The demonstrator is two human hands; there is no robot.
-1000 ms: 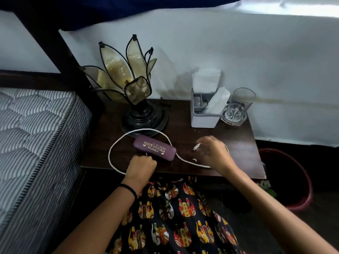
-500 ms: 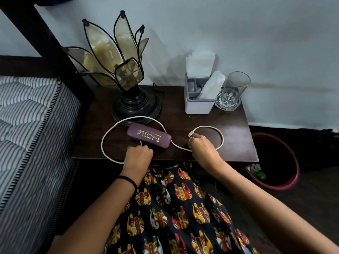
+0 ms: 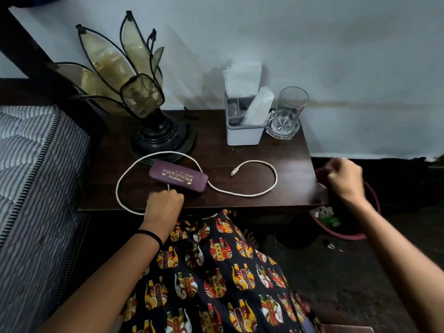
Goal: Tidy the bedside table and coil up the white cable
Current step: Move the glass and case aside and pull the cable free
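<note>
- Lamp (image 3: 134, 99): stands at the back left of the bedside table (image 3: 276, 145), with the left loop of the white cable (image 3: 274, 175) lying against the front of its base. A hard pull on the cable could drag across that base; the tall glass petals suggest the lamp would tip easily.
- Left hand (image 3: 164, 204): rests at the front edge of the table with fingers curled round one end of the cable. The grip appears narrow and closed on the cord.
- Glasses case (image 3: 179, 176): lies on top of the cable's middle run, pinning it. Coiling from the left end without lifting the case first would probably drag the case toward the edge or snag the cord.
- Free plug (image 3: 233, 172): lies on the table surface, right of the case, at the end of the right loop. No hand touches it. It could whip about if the cord is reeled in fast.
- Tissue holder (image 3: 242, 134) and drinking glass (image 3: 289, 111): stand at the back right, apart from the cable. The glass is the more exposed to a swinging plug.
- Right hand (image 3: 343, 177): hovers off the right edge, above a red bin (image 3: 348, 234), fingers curled. Motion blur hides whether it holds anything; the grip cannot be told.
</note>
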